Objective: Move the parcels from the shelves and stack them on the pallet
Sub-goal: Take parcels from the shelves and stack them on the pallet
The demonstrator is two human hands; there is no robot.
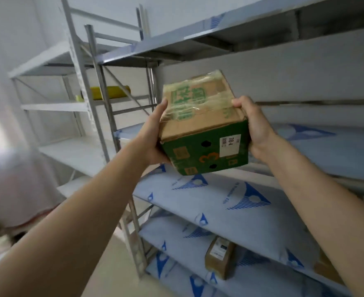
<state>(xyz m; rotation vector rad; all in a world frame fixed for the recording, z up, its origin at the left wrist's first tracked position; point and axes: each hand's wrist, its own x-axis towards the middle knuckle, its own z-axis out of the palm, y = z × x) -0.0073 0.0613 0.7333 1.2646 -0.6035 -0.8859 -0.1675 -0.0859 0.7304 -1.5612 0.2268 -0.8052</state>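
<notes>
Both hands, left hand (153,136) and right hand (254,127), clamp the parcel (204,123); its label (230,144) reads perhaps "78-4".

Single head-worn view — tilted, close, facing metal shelves (230,196) at arm's length.

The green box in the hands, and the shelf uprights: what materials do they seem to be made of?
The green box looks like corrugated cardboard: brown flaps, printed matte green side, glossy clear tape wrinkled over the top. The shelf uprights seem to be metal with a grey, slightly shiny finish, judging by their thin straight profiles; paint or bare steel cannot be told.
</notes>
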